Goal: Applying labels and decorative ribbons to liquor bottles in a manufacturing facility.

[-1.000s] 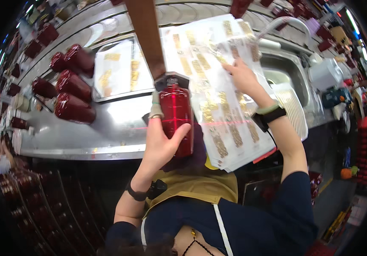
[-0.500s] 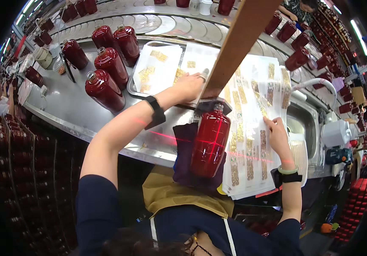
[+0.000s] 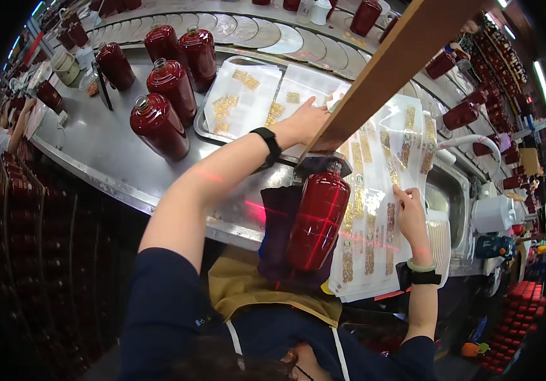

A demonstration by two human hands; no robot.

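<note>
My left hand (image 3: 306, 123) reaches over the pale sheets beside the tray, and the wooden bar (image 3: 374, 79) hides its fingertips. The fingers that show are stretched out, with nothing visible in them. On the right, my right hand (image 3: 411, 213) has thumb and finger pinched at the lower end of a gold patterned decal strip (image 3: 394, 176). That strip lies on white sheets (image 3: 381, 267) bearing several gold and brown strips. Between my arms, a glossy dark-red glass bottle (image 3: 319, 219) lies tilted on a dark cloth (image 3: 274, 216), its neck against a dark holder (image 3: 330, 162). Red laser lines cross the bottle.
Several red bottles (image 3: 158, 127) stand on the metal table at left. A metal tray (image 3: 202, 132) holds paper with small gold decal pieces (image 3: 224, 106). Behind runs a conveyor of overlapping plates (image 3: 282, 39). A sink (image 3: 460, 209) and white hose (image 3: 485, 140) are at right.
My left hand has moved right, its fingertips now passing behind the wooden bar. My right hand stays at the same strip. The whole view has shifted slightly.
</note>
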